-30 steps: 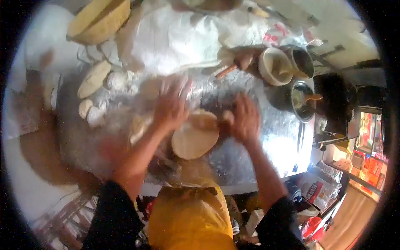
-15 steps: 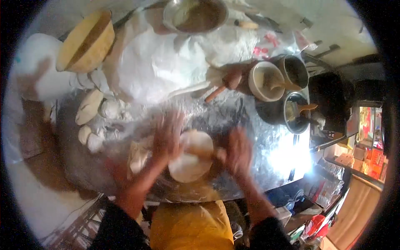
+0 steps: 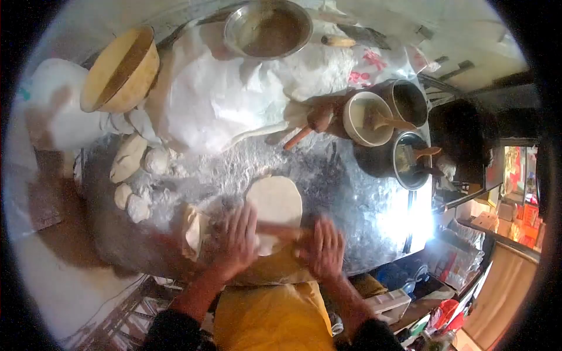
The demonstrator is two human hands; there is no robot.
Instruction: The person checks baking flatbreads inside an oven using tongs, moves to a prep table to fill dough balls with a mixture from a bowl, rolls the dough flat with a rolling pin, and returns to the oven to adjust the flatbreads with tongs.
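A flat round of dough [image 3: 274, 200] lies on the floured metal table [image 3: 328, 169]. Across its near part runs a wooden rolling pin [image 3: 281, 231]. My left hand [image 3: 239, 238] is on the pin's left end, and my right hand [image 3: 322, 245] is on its right end; the fingers of both point forward over the pin. Left of my left hand sits a folded piece of dough [image 3: 194, 231]. Farther left are a long dough lump [image 3: 129, 158] and several smaller lumps, one of them a floured ball [image 3: 157, 160].
At the back stand a yellow bowl [image 3: 122, 73], a metal bowl [image 3: 268, 29] and white plastic sheeting [image 3: 228, 93]. To the right are a cream bowl [image 3: 367, 120] with a wooden spoon and two dark pots, one at the right edge [image 3: 411, 161]. A brown-handled tool [image 3: 307, 128] lies near the cream bowl.
Both hands and the rolling pin have moved toward my body, from the middle of the dough round to its near part. The camera view has shifted, showing more of the table's back.
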